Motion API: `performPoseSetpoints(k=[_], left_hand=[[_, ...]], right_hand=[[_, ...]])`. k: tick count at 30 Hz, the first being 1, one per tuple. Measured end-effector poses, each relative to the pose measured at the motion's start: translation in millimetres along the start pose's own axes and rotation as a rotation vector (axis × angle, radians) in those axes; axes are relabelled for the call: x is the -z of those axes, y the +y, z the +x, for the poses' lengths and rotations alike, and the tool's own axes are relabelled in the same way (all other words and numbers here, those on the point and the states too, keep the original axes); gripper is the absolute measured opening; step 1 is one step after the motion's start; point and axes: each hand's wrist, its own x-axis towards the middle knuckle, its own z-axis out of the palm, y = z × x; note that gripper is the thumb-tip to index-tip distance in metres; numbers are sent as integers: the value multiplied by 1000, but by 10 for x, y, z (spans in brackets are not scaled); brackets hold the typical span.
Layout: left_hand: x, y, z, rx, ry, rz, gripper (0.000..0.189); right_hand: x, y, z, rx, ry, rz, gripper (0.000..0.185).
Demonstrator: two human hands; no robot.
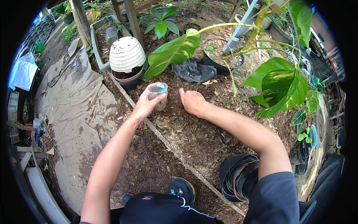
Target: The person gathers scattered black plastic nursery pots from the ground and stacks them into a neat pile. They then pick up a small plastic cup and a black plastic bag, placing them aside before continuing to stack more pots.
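Observation:
My left hand [146,103] is wrapped around a clear plastic cup [159,95], held upright just above the soil. Something pale and bluish shows at the cup's rim, and its lower part looks cloudy, so the contents are unclear. To the right of the cup, my right hand [193,102] is low over the dark, crumbly soil mixed with leaf litter [195,131]. Its fingers are mostly curled under and face away from me; whether they pinch anything is hidden. A black plastic bag [194,70] lies on the ground beyond both hands.
A white ribbed pot [127,54] sits upside down over a dark pot at the left. Large variegated leaves [174,54] overhang from the right. A thin wooden strip [179,158] crosses the ground diagonally. Stacked black pots [247,180] stand below my right arm.

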Motion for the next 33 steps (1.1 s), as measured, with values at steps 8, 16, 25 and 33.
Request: performPoseSetpoints(k=[8,16,25,33], left_hand=[[-63,43,301,-329,393,102,59],[-238,208,435,-449,603,155,55],[-779,1047,837,-578,-119,573,61],[-358,438,639,-416,-451,457,64]], right_hand=[[223,-26,275,-104,-48,385,97],[307,-227,501,-210,-352,591,105],[-45,-678,-302,-536,200,833,81],[-245,-1166,-1618,-497,96,263,85]])
